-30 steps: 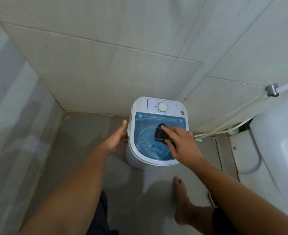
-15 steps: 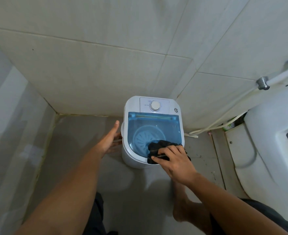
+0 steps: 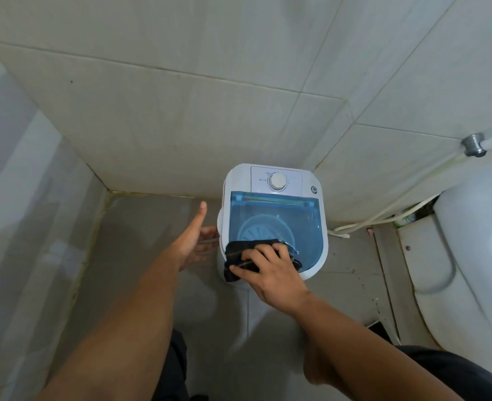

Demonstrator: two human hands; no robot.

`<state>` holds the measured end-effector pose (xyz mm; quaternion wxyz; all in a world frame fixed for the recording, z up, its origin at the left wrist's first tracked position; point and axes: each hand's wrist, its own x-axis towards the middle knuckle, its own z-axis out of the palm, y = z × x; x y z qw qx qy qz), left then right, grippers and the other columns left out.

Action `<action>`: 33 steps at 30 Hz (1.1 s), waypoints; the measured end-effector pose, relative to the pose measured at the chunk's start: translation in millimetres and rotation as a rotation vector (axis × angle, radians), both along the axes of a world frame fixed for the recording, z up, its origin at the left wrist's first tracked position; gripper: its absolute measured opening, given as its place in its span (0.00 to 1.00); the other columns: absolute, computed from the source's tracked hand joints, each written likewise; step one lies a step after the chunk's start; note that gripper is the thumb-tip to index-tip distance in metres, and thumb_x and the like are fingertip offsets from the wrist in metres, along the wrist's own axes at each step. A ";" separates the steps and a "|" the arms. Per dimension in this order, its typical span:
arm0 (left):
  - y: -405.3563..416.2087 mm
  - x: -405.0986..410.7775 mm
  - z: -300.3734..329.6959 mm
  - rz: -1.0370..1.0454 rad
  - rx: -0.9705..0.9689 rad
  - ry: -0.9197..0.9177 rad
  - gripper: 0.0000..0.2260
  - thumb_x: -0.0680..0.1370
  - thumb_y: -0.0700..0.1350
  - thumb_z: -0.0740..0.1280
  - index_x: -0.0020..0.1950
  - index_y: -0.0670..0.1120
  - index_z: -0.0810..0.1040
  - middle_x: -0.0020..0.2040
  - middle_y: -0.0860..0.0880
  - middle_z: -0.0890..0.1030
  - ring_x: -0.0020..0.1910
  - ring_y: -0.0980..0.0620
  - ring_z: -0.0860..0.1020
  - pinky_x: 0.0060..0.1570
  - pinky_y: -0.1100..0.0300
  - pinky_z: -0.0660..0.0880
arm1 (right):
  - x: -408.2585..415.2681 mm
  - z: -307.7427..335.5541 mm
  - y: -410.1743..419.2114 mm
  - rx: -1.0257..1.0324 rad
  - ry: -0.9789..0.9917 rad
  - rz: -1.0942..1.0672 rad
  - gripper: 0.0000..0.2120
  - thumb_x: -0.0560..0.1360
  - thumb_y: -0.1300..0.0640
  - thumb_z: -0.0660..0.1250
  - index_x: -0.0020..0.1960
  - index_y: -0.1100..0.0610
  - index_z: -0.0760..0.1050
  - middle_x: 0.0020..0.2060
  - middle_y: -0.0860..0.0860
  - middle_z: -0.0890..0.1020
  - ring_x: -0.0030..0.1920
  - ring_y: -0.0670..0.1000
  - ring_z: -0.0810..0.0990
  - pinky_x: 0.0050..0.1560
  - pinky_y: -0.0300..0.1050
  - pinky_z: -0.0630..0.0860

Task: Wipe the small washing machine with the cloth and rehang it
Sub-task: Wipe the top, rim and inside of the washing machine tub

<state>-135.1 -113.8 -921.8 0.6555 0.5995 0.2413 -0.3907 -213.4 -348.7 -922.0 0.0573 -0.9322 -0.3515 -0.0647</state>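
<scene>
Tiled bathroom corner, grey floor (image 3: pixel 140 256); the small washing machine (image 3: pixel 273 221) stands against the wall, a toilet (image 3: pixel 476 256) to its right. My right hand (image 3: pixel 270 270) presses the dark cloth (image 3: pixel 239 256) on the near left edge of the blue lid (image 3: pixel 276 224), fingers curled over and gripping it. My left hand (image 3: pixel 191 238) sits beside the machine's left side, fingers straight and together, holding nothing; contact with the machine cannot be confirmed. Assessment: wiping is under way. The control panel (image 3: pixel 276 180) and sides appear outstanding, as does rehanging the cloth.
</scene>
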 end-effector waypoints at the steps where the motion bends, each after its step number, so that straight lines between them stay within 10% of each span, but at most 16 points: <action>1: 0.0 0.8 0.3 0.003 -0.019 0.015 0.51 0.60 0.86 0.55 0.63 0.50 0.84 0.63 0.49 0.84 0.64 0.49 0.80 0.70 0.43 0.71 | 6.7 1.5 7.4 -0.014 0.008 0.012 0.17 0.78 0.53 0.68 0.65 0.42 0.79 0.59 0.52 0.79 0.58 0.58 0.76 0.56 0.59 0.68; 8: 8.1 5.0 -9.0 0.091 -0.149 0.093 0.59 0.61 0.86 0.48 0.66 0.40 0.82 0.64 0.38 0.83 0.67 0.37 0.78 0.73 0.41 0.68 | 79.9 5.9 44.9 -0.040 0.055 -0.113 0.22 0.73 0.56 0.72 0.66 0.43 0.80 0.64 0.54 0.77 0.64 0.58 0.74 0.60 0.60 0.65; 20: 10.3 8.4 -16.8 0.032 -0.128 0.094 0.61 0.57 0.87 0.49 0.71 0.42 0.78 0.69 0.46 0.80 0.71 0.45 0.75 0.76 0.41 0.64 | 207.3 17.3 64.1 -0.247 0.095 -0.467 0.27 0.76 0.54 0.67 0.73 0.38 0.68 0.73 0.56 0.66 0.67 0.61 0.69 0.63 0.61 0.64; 33: 9.2 9.2 -23.1 0.055 -0.111 0.092 0.58 0.58 0.87 0.48 0.62 0.42 0.84 0.64 0.40 0.83 0.64 0.45 0.77 0.74 0.44 0.65 | 143.1 39.7 17.9 -0.026 0.314 0.116 0.19 0.78 0.52 0.65 0.69 0.45 0.77 0.61 0.58 0.76 0.54 0.62 0.78 0.55 0.57 0.77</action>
